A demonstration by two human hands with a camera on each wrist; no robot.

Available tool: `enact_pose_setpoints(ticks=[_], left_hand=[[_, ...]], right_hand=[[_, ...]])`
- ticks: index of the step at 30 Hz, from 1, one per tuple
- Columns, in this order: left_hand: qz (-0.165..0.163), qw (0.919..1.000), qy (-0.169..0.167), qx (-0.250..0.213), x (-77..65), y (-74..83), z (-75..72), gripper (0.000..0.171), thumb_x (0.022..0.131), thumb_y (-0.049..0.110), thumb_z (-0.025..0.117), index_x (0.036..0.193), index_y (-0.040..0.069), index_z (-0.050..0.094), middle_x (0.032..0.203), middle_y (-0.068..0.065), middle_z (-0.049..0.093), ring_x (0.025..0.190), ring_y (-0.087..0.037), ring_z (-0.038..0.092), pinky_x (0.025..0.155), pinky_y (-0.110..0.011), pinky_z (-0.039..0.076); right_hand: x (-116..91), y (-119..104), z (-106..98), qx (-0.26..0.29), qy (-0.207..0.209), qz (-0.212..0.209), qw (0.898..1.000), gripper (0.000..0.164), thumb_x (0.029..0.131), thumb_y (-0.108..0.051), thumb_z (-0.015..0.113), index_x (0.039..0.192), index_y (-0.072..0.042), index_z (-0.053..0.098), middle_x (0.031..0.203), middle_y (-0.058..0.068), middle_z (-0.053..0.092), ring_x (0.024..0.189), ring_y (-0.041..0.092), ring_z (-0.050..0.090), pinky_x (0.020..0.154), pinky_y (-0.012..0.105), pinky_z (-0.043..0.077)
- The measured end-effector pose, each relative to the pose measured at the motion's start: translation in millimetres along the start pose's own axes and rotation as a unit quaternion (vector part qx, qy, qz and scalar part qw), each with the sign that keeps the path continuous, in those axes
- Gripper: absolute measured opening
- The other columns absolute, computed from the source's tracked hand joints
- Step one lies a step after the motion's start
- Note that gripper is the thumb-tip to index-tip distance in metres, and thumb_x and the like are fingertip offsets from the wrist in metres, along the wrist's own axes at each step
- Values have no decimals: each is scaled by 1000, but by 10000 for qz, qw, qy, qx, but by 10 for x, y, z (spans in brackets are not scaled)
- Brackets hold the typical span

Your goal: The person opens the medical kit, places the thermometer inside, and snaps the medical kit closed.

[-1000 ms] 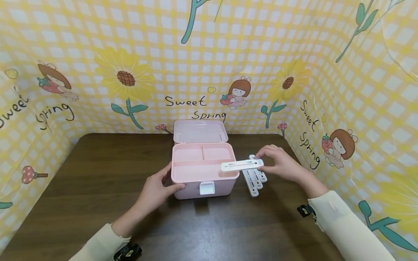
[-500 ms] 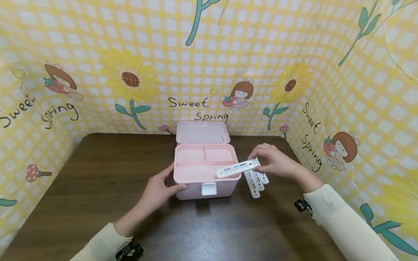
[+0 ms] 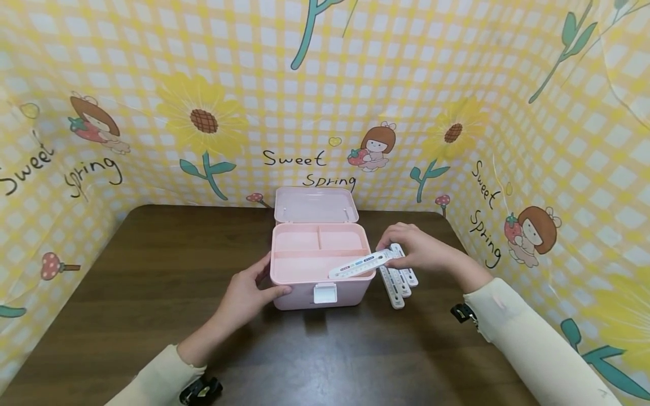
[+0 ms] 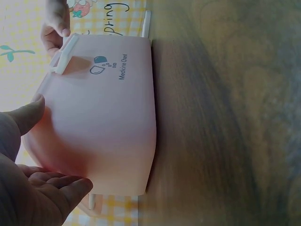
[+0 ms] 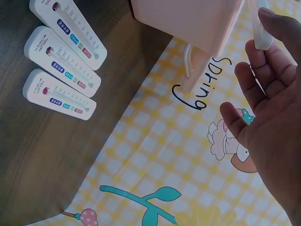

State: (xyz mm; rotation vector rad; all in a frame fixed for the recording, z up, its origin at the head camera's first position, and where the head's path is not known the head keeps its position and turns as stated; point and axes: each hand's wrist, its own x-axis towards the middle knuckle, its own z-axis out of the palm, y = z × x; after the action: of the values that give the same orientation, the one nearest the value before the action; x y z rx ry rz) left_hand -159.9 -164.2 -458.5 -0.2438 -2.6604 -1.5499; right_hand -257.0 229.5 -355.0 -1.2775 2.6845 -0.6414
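A pink medicine box (image 3: 297,296), marked "Medicine Chest" in the left wrist view, stands with its lid (image 3: 316,206) raised at the back. My left hand (image 3: 247,290) holds its left front corner, thumb on the front and fingers along the side. My right hand (image 3: 418,249) pinches one end of a white thermometer (image 3: 359,264) between thumb and index finger. The thermometer's far end slopes down over the front compartment of the box's divided top; contact with the bottom cannot be told. Three more thermometers (image 5: 62,62) lie fanned out on the table, right of the box.
The dark wooden table (image 3: 152,270) is enclosed by yellow checked cloth (image 3: 325,96) at the back and sides. A white latch (image 3: 325,293) sticks out from the box's front. Two smaller compartments (image 3: 296,238) lie behind the front one.
My right hand has moved left with the thermometer. Its far end has shifted left and lower over the front compartment, and its face has turned. The left hand stays on the box.
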Motion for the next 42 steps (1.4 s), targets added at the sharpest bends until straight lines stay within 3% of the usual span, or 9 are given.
enact_pose_setpoints(ticks=[8, 14, 24, 42], left_hand=[[3, 10000, 23, 53, 0, -10, -3, 104, 77, 53, 86, 159, 11, 38, 157, -11, 46, 137, -31, 54, 104, -48, 52], [50, 10000, 9, -6, -5, -27, -3, 104, 77, 53, 86, 159, 11, 38, 157, -10, 46, 137, -30, 54, 106, -48, 52], [8, 10000, 28, 4, -9, -11, -5, 105, 76, 56, 86, 159, 13, 38, 158, -10, 46, 137, -32, 54, 105, -49, 52], [6, 10000, 23, -20, -18, -11, -3, 105, 76, 57, 85, 159, 14, 38, 157, -10, 47, 137, -32, 55, 104, -49, 53]], right_hand=[[63, -25, -10, 107, -286, 0, 9995, 27, 85, -13, 84, 108, -22, 74, 110, -12, 67, 109, 13, 55, 97, 40, 42], [86, -31, -29, 230, -470, -175, 9985, 30, 85, -7, 81, 112, -20, 74, 113, -9, 66, 109, 15, 56, 96, 42, 49], [134, -65, -60, 173, -658, -462, 9966, 29, 87, -17, 83, 114, -22, 76, 115, -9, 67, 111, 14, 56, 96, 40, 46], [347, -161, 46, -32, -938, -450, 9946, 31, 84, -23, 86, 113, -24, 77, 117, -15, 69, 120, 13, 55, 105, 44, 41]])
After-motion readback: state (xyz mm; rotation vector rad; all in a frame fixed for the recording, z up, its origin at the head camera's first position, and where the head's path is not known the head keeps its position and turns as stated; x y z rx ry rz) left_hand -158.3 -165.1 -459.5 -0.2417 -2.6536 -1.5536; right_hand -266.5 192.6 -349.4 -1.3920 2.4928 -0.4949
